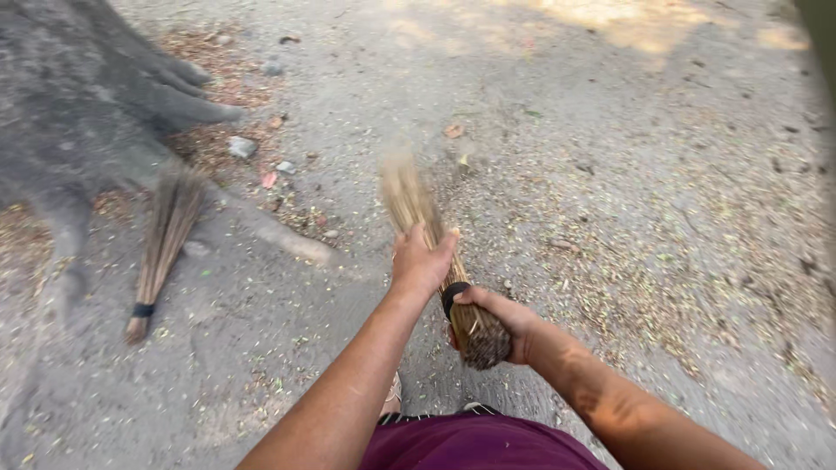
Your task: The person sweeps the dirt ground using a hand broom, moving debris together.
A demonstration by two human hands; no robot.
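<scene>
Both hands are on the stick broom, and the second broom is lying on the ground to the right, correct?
Not quite. Left hand and right hand do grip the stick broom, but the head view shows the second broom lying on the ground to the left, by the tree roots.

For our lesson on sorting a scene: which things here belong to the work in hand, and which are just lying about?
In hand:
- stick broom
- left hand, on the bristles
- right hand, round the bound end

Lying about:
- second broom, on the ground
- tree roots
- stones
- dry leaves
</scene>
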